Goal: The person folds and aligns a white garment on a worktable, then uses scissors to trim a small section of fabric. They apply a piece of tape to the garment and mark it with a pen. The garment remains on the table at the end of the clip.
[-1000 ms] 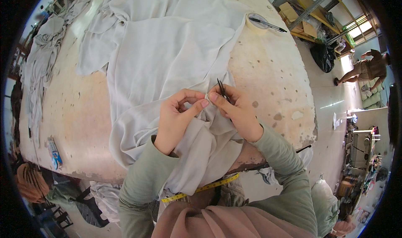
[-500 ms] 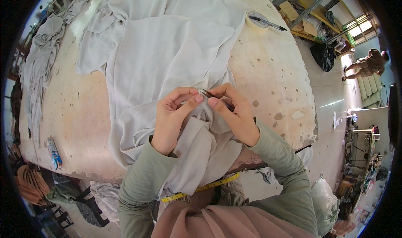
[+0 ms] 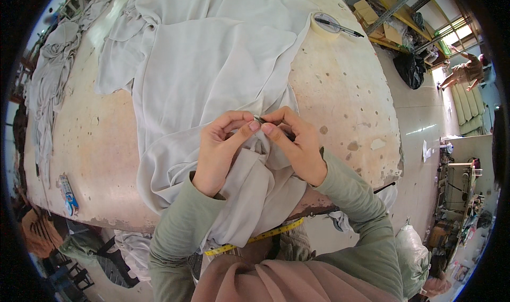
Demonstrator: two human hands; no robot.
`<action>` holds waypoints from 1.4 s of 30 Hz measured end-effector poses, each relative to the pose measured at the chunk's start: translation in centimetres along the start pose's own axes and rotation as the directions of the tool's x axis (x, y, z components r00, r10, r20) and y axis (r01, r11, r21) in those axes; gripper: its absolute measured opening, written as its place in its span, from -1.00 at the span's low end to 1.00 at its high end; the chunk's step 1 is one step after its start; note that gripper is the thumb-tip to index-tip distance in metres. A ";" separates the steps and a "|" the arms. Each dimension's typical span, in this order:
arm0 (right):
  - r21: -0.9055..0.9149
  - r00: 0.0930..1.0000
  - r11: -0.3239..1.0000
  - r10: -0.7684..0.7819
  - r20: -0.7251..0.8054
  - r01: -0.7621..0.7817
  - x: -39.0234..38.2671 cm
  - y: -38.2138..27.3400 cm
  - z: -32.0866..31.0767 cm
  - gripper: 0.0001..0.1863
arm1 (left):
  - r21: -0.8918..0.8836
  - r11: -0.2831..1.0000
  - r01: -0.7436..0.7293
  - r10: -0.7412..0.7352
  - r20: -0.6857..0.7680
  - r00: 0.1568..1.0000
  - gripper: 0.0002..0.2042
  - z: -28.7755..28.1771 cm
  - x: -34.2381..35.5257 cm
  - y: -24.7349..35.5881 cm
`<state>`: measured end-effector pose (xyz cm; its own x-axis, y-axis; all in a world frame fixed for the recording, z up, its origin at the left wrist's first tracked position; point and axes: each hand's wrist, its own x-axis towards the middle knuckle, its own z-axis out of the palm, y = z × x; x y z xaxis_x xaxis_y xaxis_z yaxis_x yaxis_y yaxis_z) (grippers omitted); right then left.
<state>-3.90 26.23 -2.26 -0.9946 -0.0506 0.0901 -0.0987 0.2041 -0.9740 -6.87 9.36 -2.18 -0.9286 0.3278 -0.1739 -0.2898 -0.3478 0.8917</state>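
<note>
Basically, left hand (image 3: 217,145) pinches a small fold of pale grey fabric (image 3: 202,63) between thumb and forefinger; right hand (image 3: 298,145) closes beside it on a dark tool (image 3: 260,119), mostly hidden. Fabric spreads over table (image 3: 345,105), drapes off near edge; tape roll (image 3: 324,34) with pen (image 3: 351,33) by far right corner.

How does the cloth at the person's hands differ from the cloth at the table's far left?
The middle cloth spreads broadly over the table; the far-left cloth lies bunched in a narrow strip. The left hand pinches the middle cloth; neither hand touches the far-left cloth. Both are pale grey.
</note>
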 end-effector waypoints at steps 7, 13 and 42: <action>0.174 0.999 0.984 0.043 0.022 -0.046 -0.1 -0.1 0.2 -0.75 | 0.184 0.975 -0.125 0.134 -0.037 0.990 -0.85 0.0 0.2 -0.2; 0.235 0.999 0.972 -0.001 0.050 -0.011 -0.2 -0.9 -0.6 -0.67 | 0.802 0.122 -0.585 0.772 0.295 0.564 -0.71 -0.4 -0.4 0.2; 0.078 0.998 0.995 0.061 0.000 -0.061 1.8 0.2 -1.9 -0.84 | 0.180 0.978 0.103 -0.105 -0.001 0.994 -0.77 0.2 -0.3 0.6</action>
<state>-5.76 28.04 -1.93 -0.9988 -0.0384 0.0301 -0.0348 0.1303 -0.9909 -6.72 9.24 -1.48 -0.8933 0.3617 -0.2669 -0.3379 -0.1484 0.9294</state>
